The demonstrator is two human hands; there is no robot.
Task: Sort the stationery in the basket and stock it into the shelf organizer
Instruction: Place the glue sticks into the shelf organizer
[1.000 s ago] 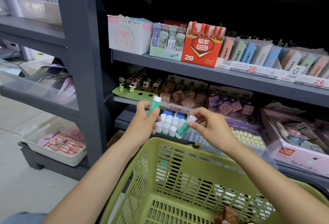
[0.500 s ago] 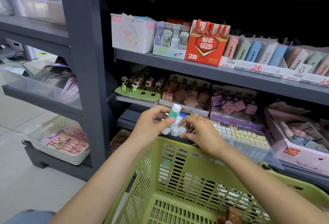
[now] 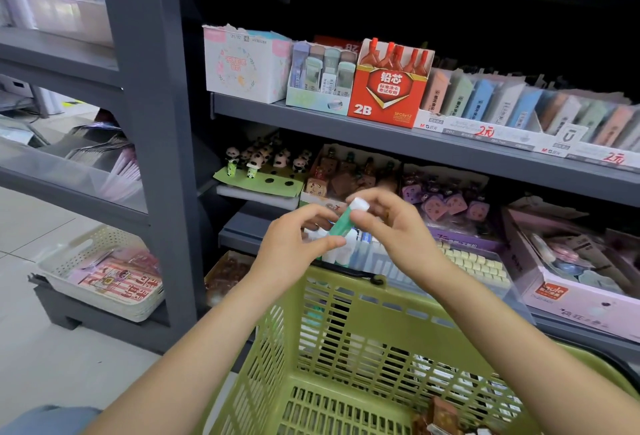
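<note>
A green glue stick (image 3: 343, 223) with a white cap is held tilted above the shelf organizer (image 3: 388, 263). My left hand (image 3: 294, 249) grips its lower end. My right hand (image 3: 398, 227) pinches its white cap. Just below them, several white-capped glue sticks (image 3: 341, 254) stand packed in the clear organizer on the low shelf. The green plastic basket (image 3: 346, 310) hangs in front of me under both forearms, with a few small brown packets (image 3: 443, 417) on its bottom.
Pale yellow erasers (image 3: 474, 266) fill the organizer's right part. A pink box (image 3: 571, 292) stands further right. Panda toppers (image 3: 263, 161) and boxed erasers sit behind. The upper shelf (image 3: 346, 125) carries a red 2B lead box (image 3: 388, 88). A white basket (image 3: 104, 279) sits low left.
Each hand held a glue stick a second ago. The right hand set its stick among those in the organizer, then moved to the cap of the stick in the left hand.
</note>
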